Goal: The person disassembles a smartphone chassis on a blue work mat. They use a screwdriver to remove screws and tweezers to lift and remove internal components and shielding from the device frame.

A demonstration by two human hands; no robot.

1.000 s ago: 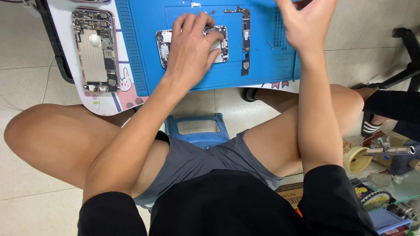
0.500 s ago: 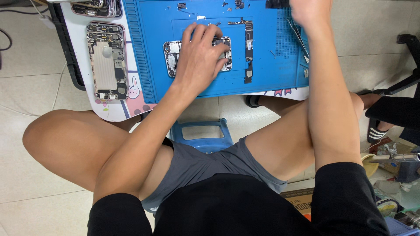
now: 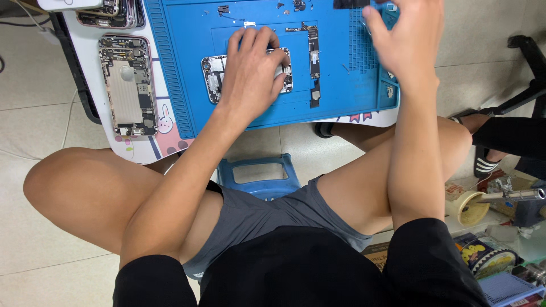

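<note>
the left hand (image 3: 253, 71) lies flat, palm down and fingers spread, on an opened phone body (image 3: 247, 77) that rests in the middle of a blue work mat (image 3: 187, 85); the hand covers most of the phone, so only its left end and a strip at the right edge show, and nothing is gripped, just pressed. just right of that hand's fingertips a long narrow circuit board (image 3: 314, 57) lies on the mat, running up and away from the person, with a small dark piece at its near end. the right hand (image 3: 406, 37) is raised over the far right corner of the mat, above the ribbed grid section (image 3: 361, 57); its fingers are loosely curled and blurred, and i cannot tell whether it holds anything. beyond the left hand, a few tiny parts and screws are scattered along the top of the mat. well to the left of the left hand, off the mat on the white table top (image 3: 165, 142), a second stripped phone frame (image 3: 128, 85) lies face open, with more phone shells (image 3: 108, 14) stacked past it at the far edge. below the hands, between the person's bare knees, a small blue stool (image 3: 259, 176) stands on the tiled floor. to the right of the right forearm, down on the floor, sit a roll of tape (image 3: 469, 207) and some tools.
</note>
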